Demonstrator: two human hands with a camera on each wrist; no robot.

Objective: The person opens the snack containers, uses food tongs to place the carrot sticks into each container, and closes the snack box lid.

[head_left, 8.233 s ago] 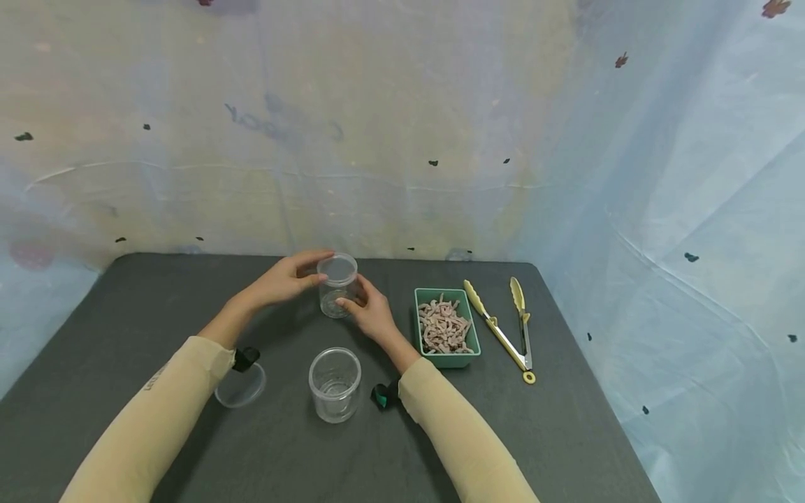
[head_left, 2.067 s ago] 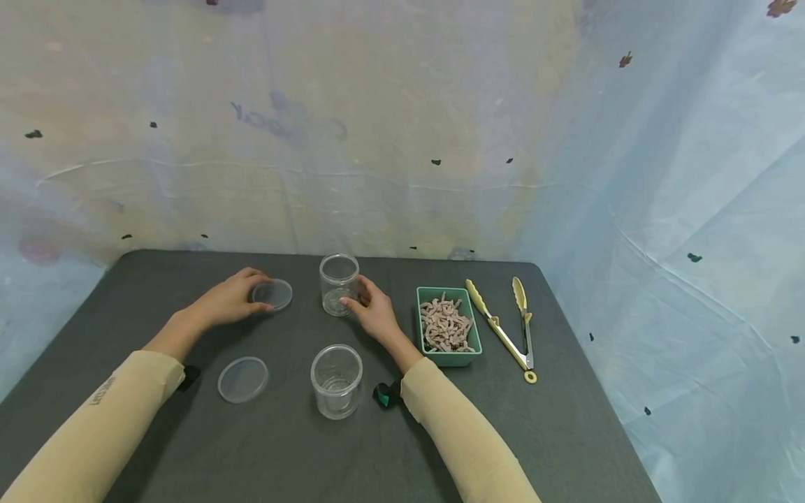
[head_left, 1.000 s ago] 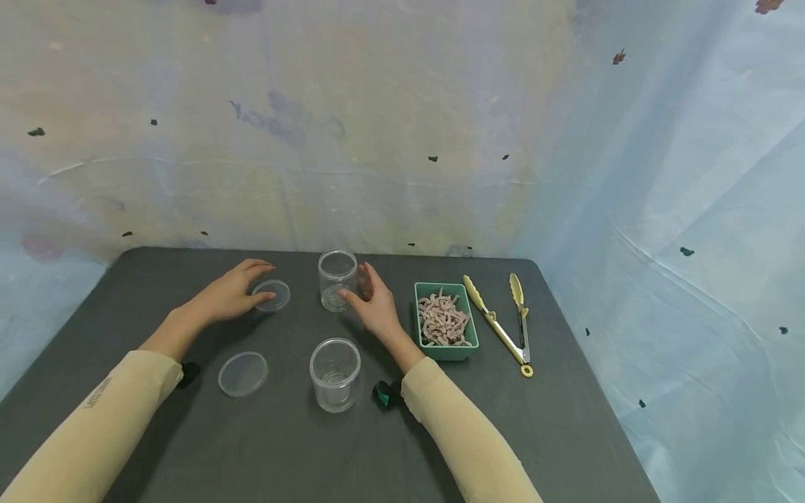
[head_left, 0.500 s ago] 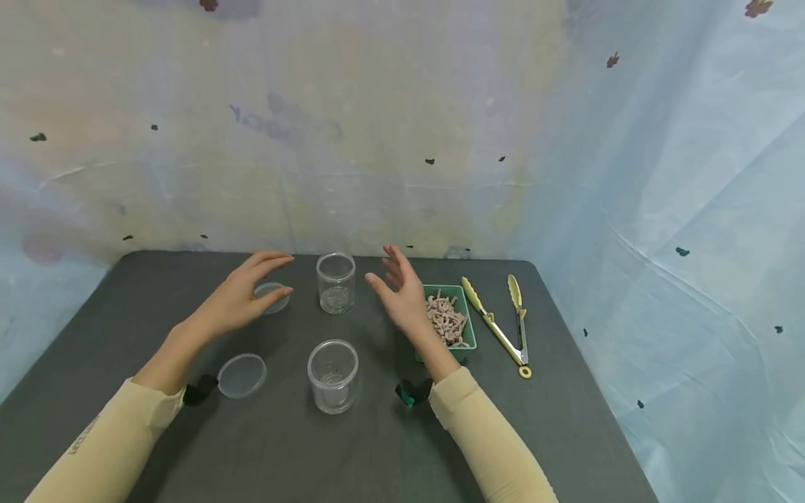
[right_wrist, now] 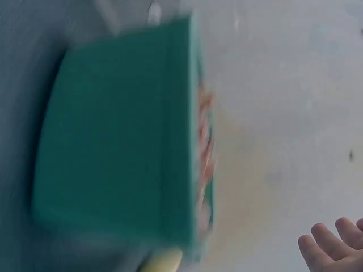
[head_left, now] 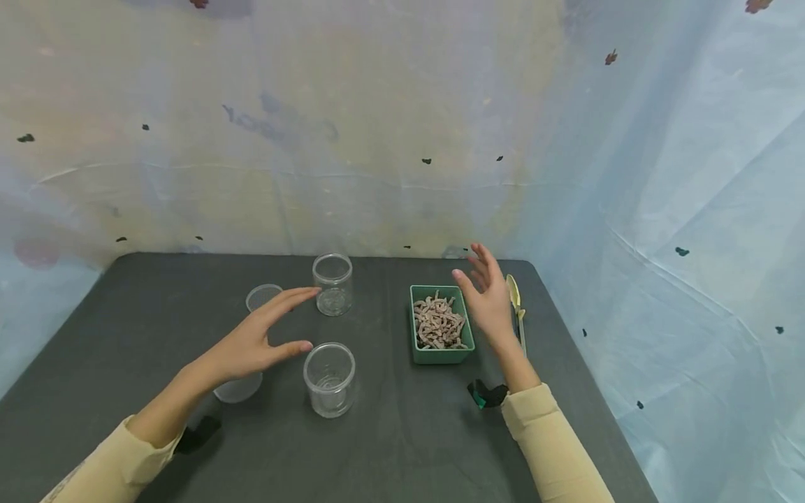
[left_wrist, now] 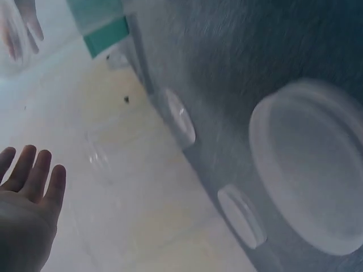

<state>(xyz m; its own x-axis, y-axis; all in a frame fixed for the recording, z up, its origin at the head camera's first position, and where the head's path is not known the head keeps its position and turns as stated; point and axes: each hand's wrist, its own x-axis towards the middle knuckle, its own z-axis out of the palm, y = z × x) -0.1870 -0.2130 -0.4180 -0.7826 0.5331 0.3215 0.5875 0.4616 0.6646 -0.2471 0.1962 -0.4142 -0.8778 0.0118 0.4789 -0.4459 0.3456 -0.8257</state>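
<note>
My left hand point(head_left: 254, 342) hovers with its fingers extended, left of the near clear jar point(head_left: 330, 381) and touching nothing. Behind it stands a second clear jar point(head_left: 333, 283), also uncovered. Two clear lids lie to the left: the far lid point(head_left: 258, 296) and the near lid point(head_left: 237, 391), each partly hidden by my left hand or arm. My right hand point(head_left: 493, 304), fingers spread and holding nothing, is above the tongs point(head_left: 514, 290), covering much of them. Beside it sits a green tub point(head_left: 441, 357) of pale, worm-like strips point(head_left: 438, 323).
Everything stands on a dark table point(head_left: 402, 433). A pale plastic sheet point(head_left: 377, 126) hangs behind it, and another sheet rises on the right. In the right wrist view the tub's green wall point(right_wrist: 119, 136) fills much of the frame, with a yellow tongs tip point(right_wrist: 163, 262) below.
My left hand took the lid off the far jar, laid it down, and has come nearer the near jar. My right hand let go of the far jar and moved right, over the tongs.
</note>
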